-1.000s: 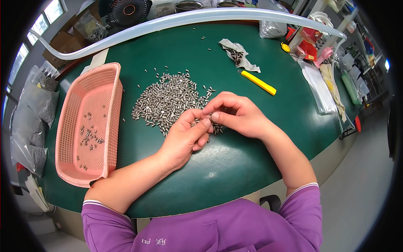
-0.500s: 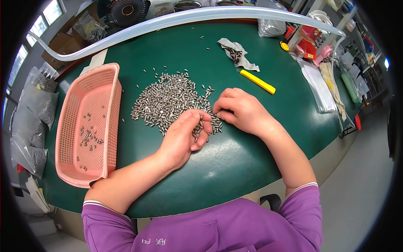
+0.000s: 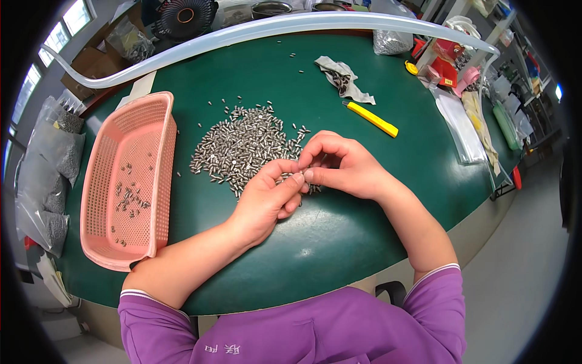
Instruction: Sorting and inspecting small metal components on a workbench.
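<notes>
A heap of small silvery metal pins, short and rounded, lies on the green tabletop. At its near right edge my two hands meet, fingertips touching. My left hand is closed, its fingers curled around some of the pins and its thumb against the forefinger. My right hand pinches with thumb and forefinger right at the left fingertips; whatever is between them is too small and covered to make out. To the left stands a pink perforated plastic basket with several similar pins on its bottom, beside my left forearm.
A yellow utility knife and a crumpled grey cloth with dark pieces lie beyond my right hand. A translucent hose arches along the far table edge. Filled plastic bags stand at far left; clear bags lie at right.
My right hand has moved left from the heap's edge, and its fingertips have come to my left hand's. The left thumb and forefinger have closed together; the basket stays in place.
</notes>
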A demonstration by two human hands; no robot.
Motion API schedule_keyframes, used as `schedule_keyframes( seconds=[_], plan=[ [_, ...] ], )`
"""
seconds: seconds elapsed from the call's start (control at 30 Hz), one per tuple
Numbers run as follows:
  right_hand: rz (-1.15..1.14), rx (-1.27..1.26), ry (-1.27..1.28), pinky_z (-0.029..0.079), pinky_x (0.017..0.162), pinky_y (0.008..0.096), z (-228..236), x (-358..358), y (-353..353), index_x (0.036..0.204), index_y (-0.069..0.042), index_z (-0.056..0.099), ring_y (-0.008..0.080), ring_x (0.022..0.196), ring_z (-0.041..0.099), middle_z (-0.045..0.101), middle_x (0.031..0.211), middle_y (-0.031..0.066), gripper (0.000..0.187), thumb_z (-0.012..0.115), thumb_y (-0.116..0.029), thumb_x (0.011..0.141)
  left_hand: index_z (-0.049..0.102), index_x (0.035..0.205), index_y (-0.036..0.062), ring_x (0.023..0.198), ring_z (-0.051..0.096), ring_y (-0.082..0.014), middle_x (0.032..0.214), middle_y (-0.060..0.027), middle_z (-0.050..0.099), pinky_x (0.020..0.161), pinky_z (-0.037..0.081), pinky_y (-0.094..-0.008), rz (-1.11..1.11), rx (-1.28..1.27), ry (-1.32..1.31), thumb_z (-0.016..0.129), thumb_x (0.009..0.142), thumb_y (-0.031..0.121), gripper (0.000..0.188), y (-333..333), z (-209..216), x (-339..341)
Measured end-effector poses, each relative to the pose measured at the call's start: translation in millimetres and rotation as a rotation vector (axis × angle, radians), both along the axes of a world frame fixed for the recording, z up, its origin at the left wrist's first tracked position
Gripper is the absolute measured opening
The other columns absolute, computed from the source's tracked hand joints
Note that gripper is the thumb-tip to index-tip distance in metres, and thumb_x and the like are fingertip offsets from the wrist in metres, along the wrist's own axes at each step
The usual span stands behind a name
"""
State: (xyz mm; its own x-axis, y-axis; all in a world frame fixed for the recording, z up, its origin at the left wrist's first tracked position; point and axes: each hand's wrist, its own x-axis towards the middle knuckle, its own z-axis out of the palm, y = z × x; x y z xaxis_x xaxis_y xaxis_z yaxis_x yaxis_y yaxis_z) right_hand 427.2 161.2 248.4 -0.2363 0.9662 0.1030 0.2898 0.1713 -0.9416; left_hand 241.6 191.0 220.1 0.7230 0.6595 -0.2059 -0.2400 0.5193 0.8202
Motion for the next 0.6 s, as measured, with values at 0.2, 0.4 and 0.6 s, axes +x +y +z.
schedule_keyframes(
  seconds=[0.2,0.4,0.6],
  plan=[
    [-0.183,0.189,-0.254,0.046,0.067,0.0236,0.5,10.1,3.1,0.089,-0.005,0.062,0.011,0.076,0.056,0.055,0.085,0.0019,0.01,0.064,-0.003,0.079,0.05,0.103,0.0045,0.055,0.043,-0.0059,0.08,-0.0037,0.054,0.044,0.031,-0.0176,-0.025,0.007,-0.07,0.045,0.095,0.015,0.014,2.2,-3.7,0.4],
    [-0.101,0.185,-0.51,0.047,0.069,0.0275,1.8,18.5,1.5,0.088,-0.006,0.064,0.017,0.079,0.057,0.056,0.086,0.0046,0.014,0.065,-0.002,0.074,0.051,0.103,0.0034,0.054,0.041,-0.0086,0.081,-0.0053,0.053,0.042,0.028,-0.019,-0.005,0.011,-0.041,0.039,0.097,0.019,0.021,1.7,-1.9,-0.2],
    [-0.029,0.172,-0.58,0.047,0.071,0.0301,1.9,16.9,-0.4,0.089,-0.008,0.064,0.0199,0.083,0.057,0.057,0.086,0.0053,0.016,0.067,-0.004,0.073,0.05,0.105,0.0018,0.056,0.041,-0.0111,0.083,-0.0077,0.051,0.043,0.029,-0.0201,0.023,-0.019,-0.039,0.036,0.096,0.021,0.025,1.7,3.4,-0.9]
  ],
)
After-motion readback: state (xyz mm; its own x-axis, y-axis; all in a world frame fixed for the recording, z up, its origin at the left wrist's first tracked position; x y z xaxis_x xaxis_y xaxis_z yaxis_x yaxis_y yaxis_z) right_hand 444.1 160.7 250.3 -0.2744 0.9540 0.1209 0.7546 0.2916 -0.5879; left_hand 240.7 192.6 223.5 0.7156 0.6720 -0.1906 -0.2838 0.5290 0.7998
